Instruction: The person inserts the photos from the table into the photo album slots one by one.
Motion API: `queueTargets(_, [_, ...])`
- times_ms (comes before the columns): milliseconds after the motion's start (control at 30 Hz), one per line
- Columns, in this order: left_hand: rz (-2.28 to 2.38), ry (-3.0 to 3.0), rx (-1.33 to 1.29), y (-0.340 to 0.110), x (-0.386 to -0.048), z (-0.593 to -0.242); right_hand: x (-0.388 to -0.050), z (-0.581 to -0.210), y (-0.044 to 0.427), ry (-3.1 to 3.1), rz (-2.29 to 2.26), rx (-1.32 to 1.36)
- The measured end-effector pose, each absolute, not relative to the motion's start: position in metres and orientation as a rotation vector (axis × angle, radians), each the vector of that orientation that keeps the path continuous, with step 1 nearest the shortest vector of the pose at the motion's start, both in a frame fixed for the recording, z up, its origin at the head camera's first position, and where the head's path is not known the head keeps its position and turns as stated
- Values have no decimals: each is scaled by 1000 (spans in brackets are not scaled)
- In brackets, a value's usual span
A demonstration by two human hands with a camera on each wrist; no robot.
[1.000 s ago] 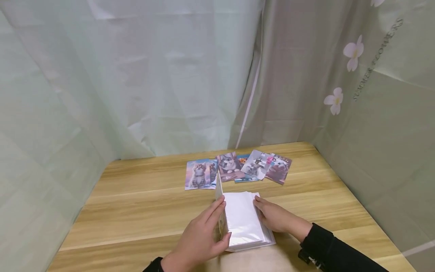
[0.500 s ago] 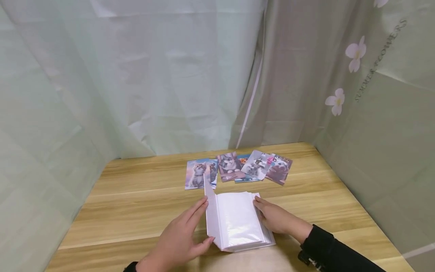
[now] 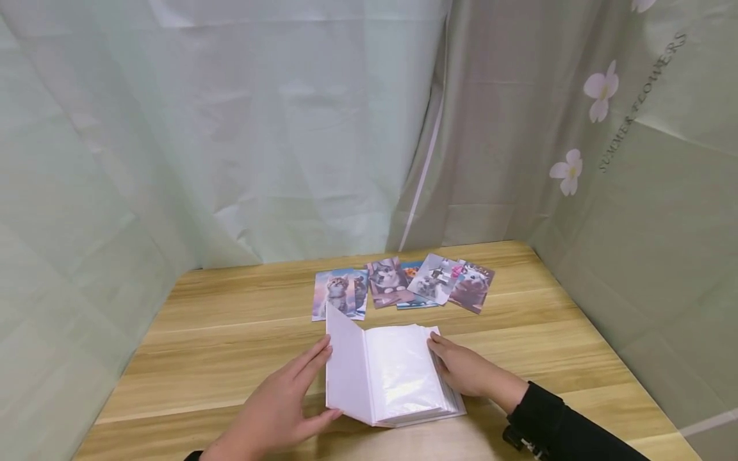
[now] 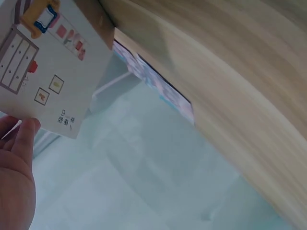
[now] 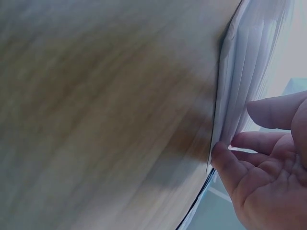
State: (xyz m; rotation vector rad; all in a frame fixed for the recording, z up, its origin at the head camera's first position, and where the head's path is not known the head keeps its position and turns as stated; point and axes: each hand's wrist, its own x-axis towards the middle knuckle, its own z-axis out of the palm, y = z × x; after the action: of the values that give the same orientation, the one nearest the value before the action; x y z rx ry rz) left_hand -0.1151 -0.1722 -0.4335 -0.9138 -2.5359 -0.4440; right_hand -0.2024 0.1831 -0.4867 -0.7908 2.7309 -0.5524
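Photo album [image 3: 403, 374]: stiff cover [image 3: 347, 371] tilted up, glossy rectangular pages [image 3: 400, 368], wood-grain tabletop [image 3: 230, 352]. Left hand [image 3: 279, 400]: fingers straight against cover edge. Right hand [image 3: 466, 369]: grips album's right edge.

Two hands, one album on my feed: one left hand [image 3: 277, 402], one right hand [image 3: 466, 369], one album [image 3: 403, 371].
I count at least six overlapping picture cards [image 3: 336, 291], one table [image 3: 230, 358], three printed flowers [image 3: 599, 91].

Wood-grain table [image 3: 219, 349]; creased pale grey-grn curtains [image 3: 311, 128] back + sides, R side w/ flower prints [image 3: 601, 89], "SUMMER FLOWERS" txt [image 3: 642, 102].
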Motion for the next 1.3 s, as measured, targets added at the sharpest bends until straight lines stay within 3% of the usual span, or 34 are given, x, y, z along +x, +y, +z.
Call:
queueTargets(567, [-394, -2712, -833, -205, -103, -445, -203, -488, 183, 2738, -521, -805])
queueTargets(1300, [-456, -3132, -749, -206, -101, -462, -204, -488, 183, 2722, -500, -813])
